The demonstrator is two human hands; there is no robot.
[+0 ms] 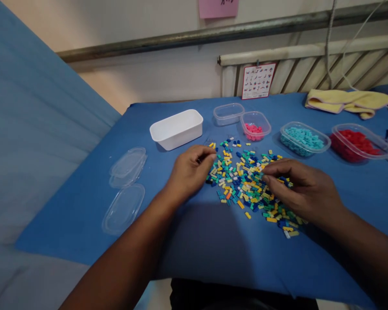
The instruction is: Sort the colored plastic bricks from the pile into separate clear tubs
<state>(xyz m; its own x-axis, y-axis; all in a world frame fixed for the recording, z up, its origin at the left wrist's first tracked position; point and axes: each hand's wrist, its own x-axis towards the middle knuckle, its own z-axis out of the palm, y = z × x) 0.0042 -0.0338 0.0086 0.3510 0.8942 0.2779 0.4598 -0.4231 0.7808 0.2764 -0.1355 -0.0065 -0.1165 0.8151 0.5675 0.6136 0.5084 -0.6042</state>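
A spread of small toy building bricks (242, 183) in yellow, blue, green, teal and white lies on the blue-covered table. My left hand (191, 170) is at the pile's left edge, thumb and fingertips closed together. Whatever may be between them is too small to make out. Over the right side of the pile is my right hand (305, 189), its thumb and index finger pinched just above the bricks. Its fingertips overlap the bricks behind, so I cannot tell what they hold. A lone orange brick (228, 196) shows near the pile's front.
Behind the pile stand a white tub (177, 141), a clear container (229, 120), and containers of pink pieces (254, 131), turquoise pieces (302, 137) and red pieces (357, 142). Clear lids (124, 209) lie at left. A yellow cloth (345, 101) lies at the back right.
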